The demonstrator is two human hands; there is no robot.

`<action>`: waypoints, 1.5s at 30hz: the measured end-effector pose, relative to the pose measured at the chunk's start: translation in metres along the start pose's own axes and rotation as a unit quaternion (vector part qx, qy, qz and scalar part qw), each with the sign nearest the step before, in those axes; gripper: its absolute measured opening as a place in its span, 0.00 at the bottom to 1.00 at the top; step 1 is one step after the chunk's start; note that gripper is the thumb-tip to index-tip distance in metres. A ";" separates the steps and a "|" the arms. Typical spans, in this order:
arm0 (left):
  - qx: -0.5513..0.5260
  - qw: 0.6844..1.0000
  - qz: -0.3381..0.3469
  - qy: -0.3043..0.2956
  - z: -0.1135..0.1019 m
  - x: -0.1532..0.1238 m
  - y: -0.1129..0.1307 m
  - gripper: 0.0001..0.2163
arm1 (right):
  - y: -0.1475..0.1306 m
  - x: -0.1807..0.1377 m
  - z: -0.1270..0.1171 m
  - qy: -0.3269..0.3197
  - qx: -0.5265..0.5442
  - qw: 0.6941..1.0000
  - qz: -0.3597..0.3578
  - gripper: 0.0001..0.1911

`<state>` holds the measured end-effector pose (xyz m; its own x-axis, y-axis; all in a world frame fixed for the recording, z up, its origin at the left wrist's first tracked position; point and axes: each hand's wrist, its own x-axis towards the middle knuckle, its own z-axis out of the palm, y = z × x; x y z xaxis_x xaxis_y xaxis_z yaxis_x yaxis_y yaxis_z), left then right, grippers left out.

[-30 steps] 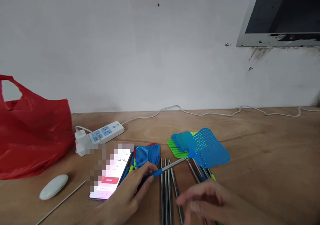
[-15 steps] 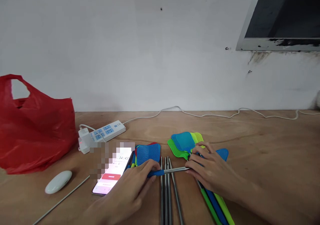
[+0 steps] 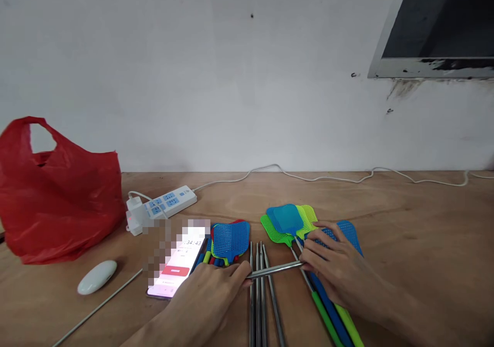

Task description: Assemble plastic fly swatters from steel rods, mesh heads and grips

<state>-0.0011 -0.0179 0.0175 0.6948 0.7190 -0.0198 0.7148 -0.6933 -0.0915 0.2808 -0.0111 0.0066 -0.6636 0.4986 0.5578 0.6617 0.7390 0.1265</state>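
Note:
My left hand is closed around one end of a metal rod; its blue grip is now hidden in the fingers. My right hand is closed at the rod's other end, where a blue fly swatter head shows behind the fingers. Just beyond that hand lie assembled fly swatters with blue and green heads and green and blue handles toward me. Beneath the held rod several loose metal rods lie side by side. A stack of loose swatter heads sits beyond my left hand.
A lit phone lies left of the loose heads. Farther left are a white oval object, a power strip with a plugged-in charger, and a red plastic bag. A white cable runs along the wall.
The blue grip showing under my left fingers is now covered by the hand. My right hand has shifted slightly right, and more of the blue swatter head shows behind it.

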 end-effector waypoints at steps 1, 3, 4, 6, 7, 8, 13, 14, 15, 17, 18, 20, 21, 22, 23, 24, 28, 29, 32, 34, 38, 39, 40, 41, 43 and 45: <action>0.011 1.000 -0.007 -0.006 0.001 -0.003 -0.004 0.09 | 0.006 -0.003 -0.002 0.008 -0.002 1.000 0.000 0.12; 0.028 0.999 -0.027 -0.019 0.004 -0.008 -0.014 0.10 | 0.019 -0.010 -0.005 0.024 -0.012 1.000 0.004 0.14; 0.031 0.999 -0.040 -0.021 0.005 -0.010 -0.019 0.10 | 0.024 -0.014 -0.007 0.031 -0.022 0.999 0.013 0.14; 0.019 0.998 -0.054 -0.031 0.006 -0.014 -0.026 0.11 | 0.031 -0.022 -0.009 0.042 -0.035 0.998 0.021 0.15; 0.017 0.997 -0.059 -0.039 0.006 -0.015 -0.028 0.12 | 0.032 -0.024 -0.009 0.044 -0.036 0.998 0.025 0.15; 0.014 0.997 -0.058 -0.048 0.005 -0.016 -0.028 0.13 | 0.030 -0.025 -0.008 0.046 -0.030 0.998 0.026 0.15; -0.002 0.997 -0.026 -0.076 0.000 -0.009 -0.015 0.11 | 0.006 -0.015 -0.002 0.075 0.016 0.997 -0.016 0.13; -0.003 0.997 -0.025 -0.075 -0.001 -0.007 -0.013 0.10 | 0.001 -0.012 -0.001 0.076 0.005 0.997 -0.015 0.15; -0.004 0.997 -0.027 -0.073 -0.002 -0.005 -0.011 0.10 | -0.002 -0.010 0.000 0.084 -0.002 0.996 -0.016 0.16; -0.015 0.997 -0.026 -0.068 -0.003 -0.004 -0.008 0.11 | -0.007 -0.008 0.001 0.081 -0.007 0.996 -0.020 0.17; -0.027 0.997 -0.023 -0.066 -0.004 -0.005 -0.008 0.11 | -0.008 -0.008 0.000 0.078 -0.006 0.997 -0.023 0.17; -0.051 0.996 -0.015 -0.069 -0.005 -0.008 -0.006 0.11 | -0.010 -0.010 -0.001 0.071 0.000 0.997 -0.027 0.17; -0.064 0.995 -0.011 -0.069 -0.005 -0.010 -0.006 0.11 | -0.012 -0.011 -0.002 0.071 0.005 0.997 -0.028 0.18; -0.076 0.995 -0.008 -0.065 -0.004 -0.012 -0.005 0.11 | -0.013 -0.011 -0.004 0.073 0.011 0.997 -0.031 0.19; -0.087 0.995 -0.006 -0.055 -0.003 -0.014 -0.005 0.10 | -0.015 -0.011 -0.005 0.075 0.016 0.996 -0.034 0.19; -0.096 0.994 -0.003 -0.042 -0.002 -0.016 -0.005 0.10 | -0.016 -0.010 -0.007 0.074 0.018 0.996 -0.037 0.19; -0.113 0.993 0.014 -0.013 0.008 -0.020 -0.010 0.11 | -0.019 -0.002 -0.011 0.050 -0.017 0.997 -0.052 0.21; -0.115 0.993 0.017 -0.017 0.009 -0.020 -0.011 0.11 | -0.019 0.000 -0.011 0.041 -0.029 0.997 -0.051 0.22; -0.118 0.993 0.011 -0.016 0.011 -0.019 -0.011 0.12 | -0.022 0.003 -0.005 0.013 -0.054 0.998 -0.040 0.22; -0.125 0.992 0.010 -0.010 0.009 -0.019 -0.009 0.13 | -0.027 0.004 0.002 -0.001 -0.052 0.997 -0.049 0.21; -0.125 0.992 0.018 0.013 0.010 -0.018 -0.006 0.16 | -0.036 0.004 0.014 -0.019 -0.047 0.997 -0.057 0.18; -0.121 0.992 0.016 0.024 0.011 -0.018 -0.005 0.16 | -0.036 0.004 0.015 -0.029 -0.043 0.997 -0.055 0.18; -0.120 0.992 0.015 0.034 0.012 -0.018 -0.005 0.17 | -0.036 0.004 0.014 -0.041 -0.036 0.997 -0.055 0.17; -0.124 0.991 0.011 0.043 0.014 -0.019 -0.006 0.17 | -0.035 0.004 0.012 -0.054 -0.027 0.997 -0.057 0.17; -0.140 0.989 0.005 0.053 0.018 -0.021 -0.007 0.17 | -0.030 0.005 0.006 -0.072 -0.010 0.995 -0.071 0.15; -0.152 0.987 -0.003 0.054 0.020 -0.024 -0.009 0.16 | -0.024 0.006 -0.002 -0.071 -0.002 0.994 -0.078 0.14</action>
<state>-0.0258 -0.0285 -0.0011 0.6827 0.7255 0.0870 0.6987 -0.6831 0.2125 0.2616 -0.0264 0.0083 -0.8011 0.4371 0.4090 0.5478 0.8107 0.2066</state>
